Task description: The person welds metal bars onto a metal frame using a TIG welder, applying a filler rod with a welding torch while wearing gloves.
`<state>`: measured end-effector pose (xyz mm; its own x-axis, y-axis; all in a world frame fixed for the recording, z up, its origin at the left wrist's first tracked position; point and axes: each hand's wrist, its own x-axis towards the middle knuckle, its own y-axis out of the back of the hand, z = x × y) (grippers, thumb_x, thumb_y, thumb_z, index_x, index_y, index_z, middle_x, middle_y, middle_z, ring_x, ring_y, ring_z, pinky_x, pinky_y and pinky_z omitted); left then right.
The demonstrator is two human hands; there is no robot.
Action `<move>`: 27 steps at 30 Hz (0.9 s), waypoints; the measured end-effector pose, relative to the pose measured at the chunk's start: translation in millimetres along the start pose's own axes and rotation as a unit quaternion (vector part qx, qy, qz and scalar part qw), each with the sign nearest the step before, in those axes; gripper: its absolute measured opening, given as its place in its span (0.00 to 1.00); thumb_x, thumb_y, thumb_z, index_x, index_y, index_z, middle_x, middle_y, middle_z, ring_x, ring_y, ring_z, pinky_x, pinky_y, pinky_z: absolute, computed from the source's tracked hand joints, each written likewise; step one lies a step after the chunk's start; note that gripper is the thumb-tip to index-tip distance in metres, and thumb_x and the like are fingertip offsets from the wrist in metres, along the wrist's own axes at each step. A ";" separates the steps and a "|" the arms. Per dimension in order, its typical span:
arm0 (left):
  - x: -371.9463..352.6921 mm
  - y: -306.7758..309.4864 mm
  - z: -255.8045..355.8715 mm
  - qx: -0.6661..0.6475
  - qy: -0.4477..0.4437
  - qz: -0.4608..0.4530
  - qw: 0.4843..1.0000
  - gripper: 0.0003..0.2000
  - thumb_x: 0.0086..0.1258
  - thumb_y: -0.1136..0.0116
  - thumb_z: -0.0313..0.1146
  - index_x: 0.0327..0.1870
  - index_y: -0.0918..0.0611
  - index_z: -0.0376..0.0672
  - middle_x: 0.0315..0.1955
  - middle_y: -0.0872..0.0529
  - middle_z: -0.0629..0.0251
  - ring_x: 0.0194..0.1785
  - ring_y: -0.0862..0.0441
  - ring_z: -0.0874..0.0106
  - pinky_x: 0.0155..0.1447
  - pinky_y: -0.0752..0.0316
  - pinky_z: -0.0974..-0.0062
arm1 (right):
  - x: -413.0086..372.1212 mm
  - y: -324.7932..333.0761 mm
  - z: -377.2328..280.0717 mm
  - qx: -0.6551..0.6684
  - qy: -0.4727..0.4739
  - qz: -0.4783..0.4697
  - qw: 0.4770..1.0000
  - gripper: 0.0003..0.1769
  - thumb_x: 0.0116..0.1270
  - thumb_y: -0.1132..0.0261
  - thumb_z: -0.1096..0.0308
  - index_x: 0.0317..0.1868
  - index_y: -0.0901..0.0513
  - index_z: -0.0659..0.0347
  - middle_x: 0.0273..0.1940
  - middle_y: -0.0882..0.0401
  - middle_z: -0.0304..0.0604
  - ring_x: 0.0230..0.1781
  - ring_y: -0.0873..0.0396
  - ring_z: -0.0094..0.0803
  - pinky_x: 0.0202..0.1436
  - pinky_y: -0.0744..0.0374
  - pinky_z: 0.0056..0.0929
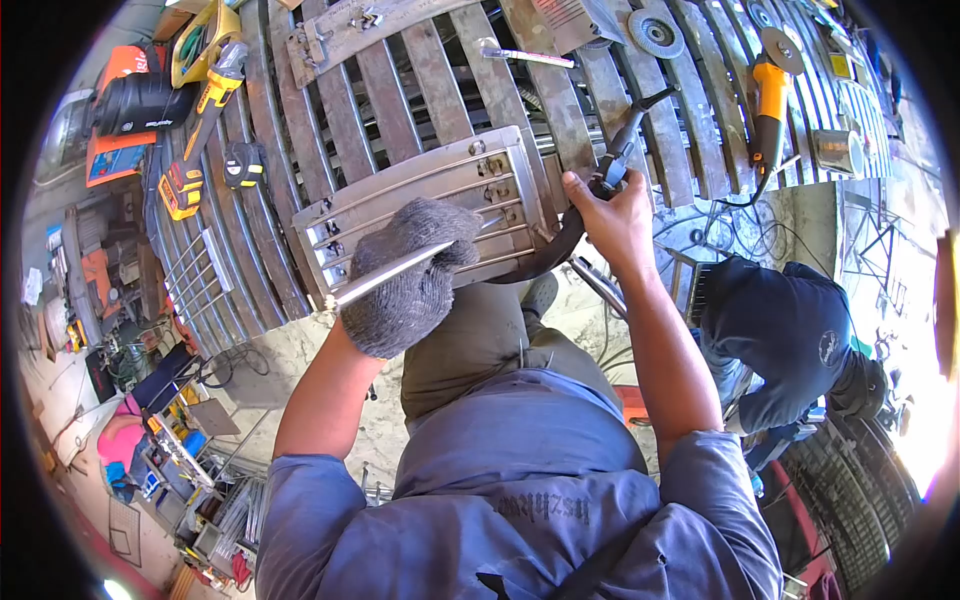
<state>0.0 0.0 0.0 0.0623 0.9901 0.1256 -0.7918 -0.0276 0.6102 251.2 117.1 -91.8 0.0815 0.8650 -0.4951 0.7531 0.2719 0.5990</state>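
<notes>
The two hands are apart from each other. The left hand [405,298], in a grey knitted glove, is closed around a slender metal bar [388,273], which slants across the glove. This hand is located over the barred metal panel [420,170]; whether the glove bears on the panel cannot be determined. The right hand [618,215], bare, is gripped around the black welding torch [623,135] just below its blue collar. The torch tip points away from the person, up and to the right. The torch cable [555,255] curves from the right hand past the panel's near right corner.

The panel is positioned in front of the person on the slatted metal tabletop [432,85], tilted relative to the slats. Its frame encloses several parallel rods.

A smaller metal grille [203,272] is located at the left. Left of the panel on the far side are a black tape measure [243,165] and, beside it, a yellow cordless angle grinder [212,98]. Beyond the panel lie a marker [528,57] and an abrasive disc [656,33]. At the right are an orange angle grinder [769,95] and a cylindrical metal piece [838,152]. A co-worker [775,325] in dark clothing bends forward at the right.
</notes>
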 end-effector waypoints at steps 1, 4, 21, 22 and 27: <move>-0.2 -0.4 -0.6 0.006 -0.006 0.001 1.000 0.08 0.75 0.36 0.15 0.47 0.16 0.39 0.48 0.07 0.52 0.53 0.06 0.54 0.58 0.12 0.61 | -5.4 -1.3 -7.1 -0.019 0.004 0.016 1.000 0.50 0.62 0.14 0.43 0.66 0.26 0.76 0.49 0.08 0.61 0.51 0.07 0.52 0.59 0.12 0.46; 9.8 -13.0 -8.5 0.004 -0.026 0.016 1.000 0.08 0.74 0.36 0.14 0.46 0.16 0.38 0.46 0.07 0.54 0.52 0.06 0.53 0.58 0.12 0.61 | 4.4 -1.5 -6.2 -0.037 0.015 0.039 0.998 0.47 0.61 0.13 0.45 0.63 0.25 0.75 0.47 0.08 0.61 0.48 0.07 0.52 0.56 0.12 0.46; 2.8 -23.9 -20.5 0.026 -0.033 0.032 0.999 0.14 0.67 0.34 0.18 0.49 0.14 0.48 0.41 0.09 0.59 0.41 0.08 0.50 0.44 0.13 0.56 | 11.8 -20.8 19.5 0.074 0.033 0.063 0.995 0.34 0.69 0.20 0.58 0.61 0.25 0.75 0.40 0.12 0.55 0.41 0.11 0.48 0.49 0.14 0.45; 4.2 -24.3 -19.6 0.037 -0.035 0.034 0.998 0.13 0.67 0.34 0.18 0.48 0.14 0.48 0.40 0.09 0.59 0.41 0.08 0.50 0.44 0.13 0.56 | 12.5 -23.8 24.2 0.086 0.026 0.061 0.994 0.31 0.71 0.22 0.61 0.61 0.26 0.74 0.39 0.13 0.54 0.39 0.11 0.46 0.47 0.14 0.44; 7.9 -23.6 -14.9 0.053 -0.052 0.039 0.997 0.13 0.66 0.34 0.18 0.47 0.15 0.47 0.39 0.09 0.58 0.40 0.08 0.50 0.43 0.14 0.56 | -19.7 -14.4 7.3 0.318 -0.018 0.026 0.947 0.20 0.75 0.30 0.73 0.60 0.28 0.68 0.35 0.16 0.45 0.27 0.16 0.31 0.32 0.18 0.35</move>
<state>10.1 10.5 -25.1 0.0705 0.9651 0.2520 -0.7287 -0.1227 0.6737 243.5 93.2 -95.3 0.1430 0.8520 -0.5036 0.9877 -0.0902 0.1278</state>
